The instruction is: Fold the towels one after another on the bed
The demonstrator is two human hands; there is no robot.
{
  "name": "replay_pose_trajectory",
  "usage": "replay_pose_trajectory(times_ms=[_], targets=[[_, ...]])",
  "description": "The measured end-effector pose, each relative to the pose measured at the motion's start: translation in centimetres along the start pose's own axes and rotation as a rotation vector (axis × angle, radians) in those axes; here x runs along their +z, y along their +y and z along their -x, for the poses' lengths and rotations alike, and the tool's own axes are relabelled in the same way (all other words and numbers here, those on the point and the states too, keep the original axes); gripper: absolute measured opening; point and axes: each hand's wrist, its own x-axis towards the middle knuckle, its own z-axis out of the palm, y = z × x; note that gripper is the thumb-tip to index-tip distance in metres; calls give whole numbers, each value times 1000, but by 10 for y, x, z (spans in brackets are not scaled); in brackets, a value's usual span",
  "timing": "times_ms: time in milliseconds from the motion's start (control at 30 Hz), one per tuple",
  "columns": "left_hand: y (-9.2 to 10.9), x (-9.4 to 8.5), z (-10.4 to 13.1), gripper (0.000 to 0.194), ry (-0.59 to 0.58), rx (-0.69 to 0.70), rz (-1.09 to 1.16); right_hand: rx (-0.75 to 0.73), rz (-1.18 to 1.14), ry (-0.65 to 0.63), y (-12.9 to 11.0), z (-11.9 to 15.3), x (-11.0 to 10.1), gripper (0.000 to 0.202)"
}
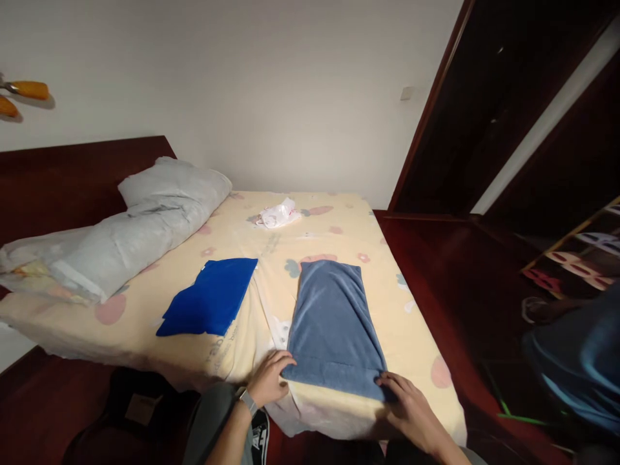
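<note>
A grey-blue plush cloth (334,316) lies flat and folded into a long shape on the bed, narrower at its far end. A band or fold runs across its near end. My left hand (268,378), with a watch on the wrist, has its fingers bent on the near left corner of the cloth. At the near right corner, my right hand (409,407) holds the edge with fingers on top; its thumb is hidden. To the left, apart from both hands, rests a folded bright blue cloth (213,297).
The bed (411,336) has a yellow patterned sheet. A grey quilt (145,226) is heaped at the headboard (87,174). A crumpled white plastic bag (279,214) lies near the wall. On the right are a shoe rack (581,258) and a blue draped item (581,361).
</note>
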Motion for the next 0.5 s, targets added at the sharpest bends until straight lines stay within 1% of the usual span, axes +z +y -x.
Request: replay_pose_trajectory(times_ms=[33, 100, 200, 267, 367, 500], targets=[[-1, 1, 0, 58, -24, -5, -5, 7, -18, -15, 2, 0, 1, 56], [-5, 3, -3, 57, -16, -34, 17, 60, -83, 26, 8, -2, 2, 54], [-12, 7, -12, 42, 49, -139, 95, 159, -210, 99, 14, -13, 1, 43], [-15, 11, -19, 32, 102, -235, 115, 244, -274, 114, 15, -23, 0, 45], [-20, 17, -33, 31, 174, -312, 91, 352, -287, 161, 14, -41, -1, 50], [-24, 23, -55, 28, 226, -374, 10, 425, -220, 223, 13, -60, 0, 55]])
